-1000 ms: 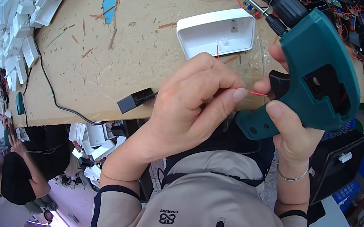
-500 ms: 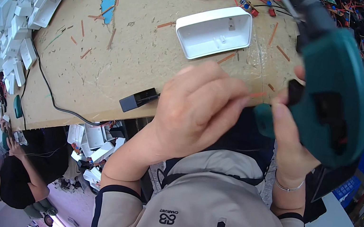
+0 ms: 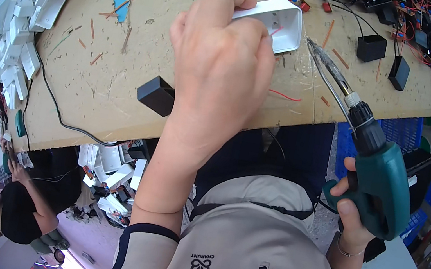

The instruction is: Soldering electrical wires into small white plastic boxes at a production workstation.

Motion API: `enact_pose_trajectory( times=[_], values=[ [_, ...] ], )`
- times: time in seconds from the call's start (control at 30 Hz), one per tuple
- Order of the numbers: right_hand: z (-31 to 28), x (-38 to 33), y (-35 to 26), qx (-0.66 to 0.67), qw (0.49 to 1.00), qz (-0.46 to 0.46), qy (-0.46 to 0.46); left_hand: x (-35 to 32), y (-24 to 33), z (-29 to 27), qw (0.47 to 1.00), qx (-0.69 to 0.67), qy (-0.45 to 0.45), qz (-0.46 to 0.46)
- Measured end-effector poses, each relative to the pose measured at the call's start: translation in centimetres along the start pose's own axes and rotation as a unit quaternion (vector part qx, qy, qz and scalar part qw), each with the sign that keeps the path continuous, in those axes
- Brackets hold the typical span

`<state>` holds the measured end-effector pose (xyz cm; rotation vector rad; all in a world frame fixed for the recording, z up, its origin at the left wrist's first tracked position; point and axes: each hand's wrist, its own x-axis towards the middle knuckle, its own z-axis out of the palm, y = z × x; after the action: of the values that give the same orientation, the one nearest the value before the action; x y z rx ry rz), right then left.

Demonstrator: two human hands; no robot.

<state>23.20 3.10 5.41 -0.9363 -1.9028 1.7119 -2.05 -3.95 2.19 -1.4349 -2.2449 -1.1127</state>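
Observation:
My left hand (image 3: 222, 59) is closed over the left end of a white plastic housing (image 3: 286, 43), an open shell lying on the table with its hollow side toward me. The fingertips are mostly hidden behind the hand. A short bit of red wire shows inside the housing beside my fingers. In my right hand (image 3: 353, 214) is a green pistol-grip soldering gun (image 3: 389, 186), its fingers wrapped round the handle. The metal tip (image 3: 313, 45) points to the far left, just right of the housing and apart from it.
A black box (image 3: 155, 96) with an open end stands left of my left wrist. Two black boxes with wires lie at the right. White housings (image 3: 31, 7) are heaped at the far left. Red wires and parts fill the far right. Another person sits at lower left.
My left hand has moved away from me onto the housing, which has shifted slightly farther off. My right hand has lowered the soldering gun toward me, and its tip now shows beside the housing.

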Motion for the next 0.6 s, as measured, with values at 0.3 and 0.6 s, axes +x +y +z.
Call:
enact_pose_trajectory(
  times=[0.3,0.6],
  values=[
    [0.6,0.9,-0.2,0.024,0.999,0.038,-0.005,1.2,0.0,-0.2,0.996,0.076,-0.041,-0.009],
    [1.2,1.7,-0.3,0.049,0.995,0.087,-0.009,1.8,1.1,-0.7,0.992,0.105,-0.069,0.03]
  ],
)
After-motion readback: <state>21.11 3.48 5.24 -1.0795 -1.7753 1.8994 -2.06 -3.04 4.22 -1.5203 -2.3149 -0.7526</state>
